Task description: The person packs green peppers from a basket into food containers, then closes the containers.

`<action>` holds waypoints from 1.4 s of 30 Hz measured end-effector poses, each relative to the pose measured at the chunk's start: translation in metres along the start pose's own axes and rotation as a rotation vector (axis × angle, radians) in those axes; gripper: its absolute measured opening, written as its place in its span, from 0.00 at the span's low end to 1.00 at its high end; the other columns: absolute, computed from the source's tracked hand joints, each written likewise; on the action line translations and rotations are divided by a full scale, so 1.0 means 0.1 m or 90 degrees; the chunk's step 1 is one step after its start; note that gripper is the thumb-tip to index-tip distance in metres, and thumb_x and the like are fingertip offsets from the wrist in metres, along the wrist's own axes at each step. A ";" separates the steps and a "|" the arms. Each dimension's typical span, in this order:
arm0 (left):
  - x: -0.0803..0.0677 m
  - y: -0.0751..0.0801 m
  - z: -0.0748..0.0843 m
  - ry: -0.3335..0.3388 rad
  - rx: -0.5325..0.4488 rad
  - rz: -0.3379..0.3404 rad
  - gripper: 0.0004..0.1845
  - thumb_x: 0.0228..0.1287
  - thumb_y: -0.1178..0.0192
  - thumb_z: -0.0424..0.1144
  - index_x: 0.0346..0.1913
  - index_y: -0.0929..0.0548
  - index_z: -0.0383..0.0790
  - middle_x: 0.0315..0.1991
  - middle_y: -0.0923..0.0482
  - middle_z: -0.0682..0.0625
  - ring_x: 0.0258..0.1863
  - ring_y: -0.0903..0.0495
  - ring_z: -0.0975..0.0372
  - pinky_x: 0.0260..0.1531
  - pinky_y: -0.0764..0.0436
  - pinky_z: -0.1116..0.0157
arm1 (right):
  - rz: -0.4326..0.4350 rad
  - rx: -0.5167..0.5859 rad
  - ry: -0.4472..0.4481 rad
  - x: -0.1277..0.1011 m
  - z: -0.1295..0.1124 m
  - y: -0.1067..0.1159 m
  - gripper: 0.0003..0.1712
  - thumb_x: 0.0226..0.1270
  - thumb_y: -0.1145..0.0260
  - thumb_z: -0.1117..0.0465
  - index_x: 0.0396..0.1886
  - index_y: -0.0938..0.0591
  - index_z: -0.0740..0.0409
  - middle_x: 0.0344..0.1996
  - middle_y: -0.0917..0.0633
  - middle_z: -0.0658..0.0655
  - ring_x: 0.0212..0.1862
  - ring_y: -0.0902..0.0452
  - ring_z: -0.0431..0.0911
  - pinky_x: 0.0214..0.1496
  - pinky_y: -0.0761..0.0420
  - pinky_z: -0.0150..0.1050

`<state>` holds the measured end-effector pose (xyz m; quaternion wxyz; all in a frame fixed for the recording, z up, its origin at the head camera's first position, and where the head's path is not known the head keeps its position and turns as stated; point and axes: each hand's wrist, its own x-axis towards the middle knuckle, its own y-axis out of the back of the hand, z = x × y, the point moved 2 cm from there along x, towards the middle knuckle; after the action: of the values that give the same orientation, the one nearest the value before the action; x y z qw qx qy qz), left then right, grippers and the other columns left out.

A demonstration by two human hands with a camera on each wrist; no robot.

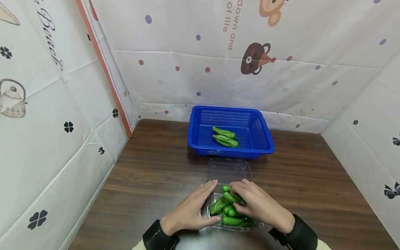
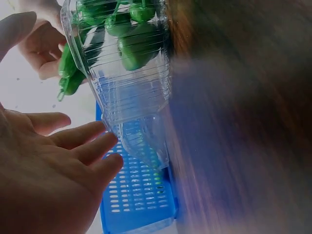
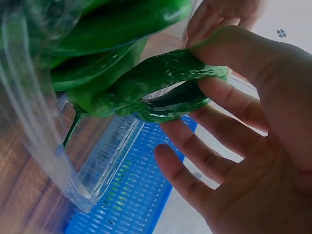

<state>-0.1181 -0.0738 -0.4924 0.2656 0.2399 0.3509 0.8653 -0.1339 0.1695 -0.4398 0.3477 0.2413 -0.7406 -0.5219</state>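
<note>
A clear plastic container, its lid folded back, holds a heap of green peppers. My right hand reaches over its right side. In the right wrist view, thumb and index finger pinch a wrinkled, bent green pepper at the heap's edge; the other fingers are spread. At the container's left side is my left hand, with its fingers extended and the fingertips right at the clear wall in the left wrist view. Nothing lies in its palm.
Behind the lid stands a blue plastic basket with two green peppers inside. The wooden tabletop is bounded at the back and sides by a printed white sheet.
</note>
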 end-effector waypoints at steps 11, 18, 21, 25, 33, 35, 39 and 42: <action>0.01 -0.02 -0.05 -0.036 0.029 -0.023 0.64 0.53 0.24 0.61 0.83 0.51 0.39 0.83 0.53 0.45 0.80 0.47 0.48 0.75 0.43 0.47 | -0.028 -0.013 0.011 0.02 0.02 -0.06 0.18 0.55 0.19 0.61 0.42 0.19 0.50 0.43 0.16 0.48 0.39 0.27 0.40 0.38 0.24 0.35; 0.02 -0.01 -0.05 -0.044 0.035 -0.031 0.65 0.52 0.23 0.61 0.83 0.51 0.37 0.83 0.53 0.45 0.80 0.47 0.47 0.75 0.42 0.46 | -0.033 -0.014 0.013 0.01 0.04 -0.10 0.18 0.55 0.19 0.61 0.40 0.20 0.49 0.41 0.17 0.47 0.39 0.27 0.40 0.37 0.24 0.35; 0.03 -0.01 -0.05 -0.046 0.044 -0.031 0.65 0.53 0.24 0.61 0.83 0.51 0.37 0.82 0.52 0.45 0.79 0.46 0.47 0.75 0.42 0.46 | -0.039 -0.018 0.008 0.00 0.04 -0.10 0.19 0.55 0.19 0.60 0.40 0.20 0.49 0.41 0.17 0.47 0.38 0.28 0.40 0.37 0.25 0.36; 0.03 -0.01 -0.05 -0.041 0.043 -0.036 0.64 0.53 0.25 0.62 0.83 0.51 0.37 0.83 0.53 0.45 0.79 0.47 0.47 0.75 0.42 0.46 | -0.049 -0.031 0.003 -0.02 0.03 -0.11 0.18 0.57 0.19 0.58 0.42 0.19 0.48 0.43 0.16 0.48 0.39 0.27 0.41 0.38 0.25 0.37; 0.02 -0.01 -0.05 -0.019 0.038 -0.043 0.65 0.53 0.26 0.65 0.83 0.51 0.38 0.83 0.53 0.46 0.80 0.47 0.48 0.74 0.40 0.47 | -0.050 -0.051 0.002 -0.08 0.03 -0.11 0.19 0.62 0.22 0.55 0.52 0.16 0.48 0.54 0.16 0.52 0.50 0.23 0.45 0.50 0.20 0.44; 0.01 -0.01 -0.05 -0.010 0.034 -0.046 0.65 0.53 0.26 0.66 0.83 0.52 0.40 0.83 0.53 0.46 0.80 0.47 0.49 0.74 0.39 0.48 | -0.048 -0.046 0.001 -0.10 0.03 -0.10 0.20 0.62 0.23 0.56 0.53 0.16 0.48 0.56 0.17 0.52 0.53 0.23 0.45 0.53 0.20 0.43; -0.01 -0.02 -0.06 -0.008 0.031 -0.042 0.65 0.53 0.27 0.66 0.84 0.53 0.43 0.83 0.52 0.45 0.80 0.46 0.49 0.74 0.38 0.47 | -0.045 -0.046 -0.002 -0.11 0.03 -0.09 0.19 0.62 0.23 0.59 0.53 0.15 0.47 0.56 0.17 0.52 0.54 0.23 0.45 0.54 0.20 0.43; -0.02 -0.03 -0.06 -0.019 0.039 -0.030 0.65 0.53 0.27 0.66 0.84 0.53 0.43 0.82 0.51 0.45 0.79 0.45 0.47 0.73 0.37 0.47 | -0.043 -0.052 -0.002 -0.12 0.04 -0.09 0.20 0.60 0.22 0.61 0.52 0.15 0.47 0.55 0.17 0.52 0.54 0.23 0.45 0.54 0.20 0.43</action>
<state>-0.1190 -0.0759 -0.4986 0.2833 0.2525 0.3790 0.8440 -0.1290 0.1775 -0.4523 0.3383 0.2514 -0.7104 -0.5636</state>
